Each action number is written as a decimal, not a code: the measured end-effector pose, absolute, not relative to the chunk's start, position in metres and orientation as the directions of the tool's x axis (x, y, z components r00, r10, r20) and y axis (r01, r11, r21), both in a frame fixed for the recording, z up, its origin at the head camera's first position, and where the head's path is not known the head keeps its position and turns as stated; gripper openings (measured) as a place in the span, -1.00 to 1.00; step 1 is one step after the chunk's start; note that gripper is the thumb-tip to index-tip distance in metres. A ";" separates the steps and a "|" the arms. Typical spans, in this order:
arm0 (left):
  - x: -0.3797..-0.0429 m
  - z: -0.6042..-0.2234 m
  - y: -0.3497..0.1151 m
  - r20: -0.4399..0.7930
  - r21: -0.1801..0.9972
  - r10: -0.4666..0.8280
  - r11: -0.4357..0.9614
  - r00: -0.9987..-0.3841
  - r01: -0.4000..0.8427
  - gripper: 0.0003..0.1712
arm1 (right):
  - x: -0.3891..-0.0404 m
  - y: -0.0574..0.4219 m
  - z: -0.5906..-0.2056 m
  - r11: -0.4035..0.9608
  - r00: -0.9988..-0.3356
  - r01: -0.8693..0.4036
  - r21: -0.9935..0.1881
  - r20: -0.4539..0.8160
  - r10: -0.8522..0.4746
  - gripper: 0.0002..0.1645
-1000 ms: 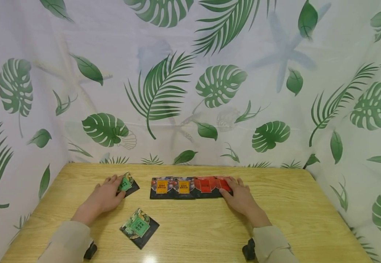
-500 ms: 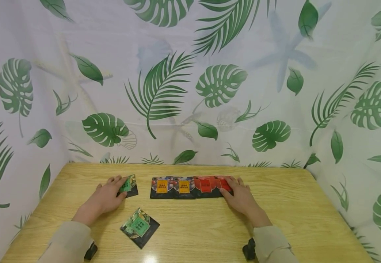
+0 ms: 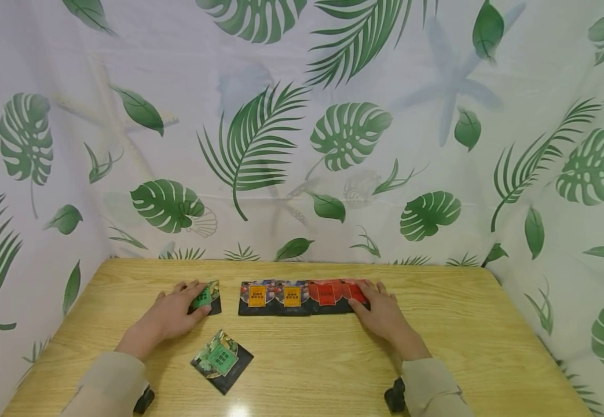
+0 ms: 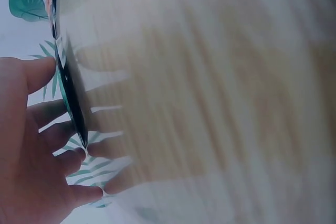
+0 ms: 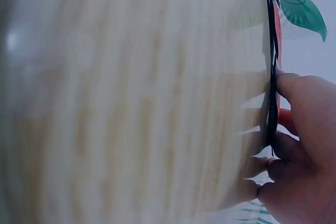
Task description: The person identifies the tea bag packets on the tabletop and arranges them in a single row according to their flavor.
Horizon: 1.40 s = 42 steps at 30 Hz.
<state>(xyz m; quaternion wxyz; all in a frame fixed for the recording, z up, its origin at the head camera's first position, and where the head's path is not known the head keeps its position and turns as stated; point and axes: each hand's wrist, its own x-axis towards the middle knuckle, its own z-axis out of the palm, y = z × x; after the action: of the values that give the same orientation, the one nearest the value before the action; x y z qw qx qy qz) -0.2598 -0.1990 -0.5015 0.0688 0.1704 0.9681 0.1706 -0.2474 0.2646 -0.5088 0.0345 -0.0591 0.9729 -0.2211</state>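
Note:
In the head view my left hand (image 3: 174, 313) rests on a dark square sachet with a green label (image 3: 211, 299), at the back left of the table. Seen from the left wrist, thumb and fingertips (image 4: 39, 74) touch the flat sachet (image 4: 73, 100) from above. My right hand (image 3: 382, 315) lies over the right end of a row of overlapping sachets. Two in the row have orange labels, such as the orange-labelled sachet (image 3: 256, 298); to their right are the red sachets (image 3: 325, 295), the last partly under my fingers. Another green-labelled sachet (image 3: 222, 362) lies askew nearer the front.
A pale wood-grain table (image 3: 302, 365) bears everything. Behind it and along both sides hangs a white curtain (image 3: 281, 243) printed with green leaves. A narrow strip of bare tabletop separates the left-hand sachet from the row.
The sachet under my left hand has turned from tilted to nearly square with the row, and the hand has shifted slightly right. My right hand and the other sachets stay put.

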 end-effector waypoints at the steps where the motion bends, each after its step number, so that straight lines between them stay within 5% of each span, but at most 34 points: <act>1: -0.260 -0.501 -0.198 -0.072 0.351 0.357 0.883 -0.932 0.311 -0.23 | -0.247 0.264 -0.509 0.895 -0.991 -0.099 -0.434 -0.041 -0.130 -0.22; 42: -0.264 -0.502 -0.175 -0.096 0.346 0.409 0.869 -0.908 0.354 -0.26 | -0.249 0.266 -0.510 0.894 -0.990 -0.105 -0.436 -0.037 -0.135 -0.23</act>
<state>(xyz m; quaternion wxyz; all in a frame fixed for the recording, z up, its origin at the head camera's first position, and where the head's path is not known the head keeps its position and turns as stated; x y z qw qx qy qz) -0.2643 -0.1754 -0.5020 0.0832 0.1981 0.9630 0.1627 -0.2486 0.2658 -0.5103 0.0332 -0.0617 0.9726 -0.2218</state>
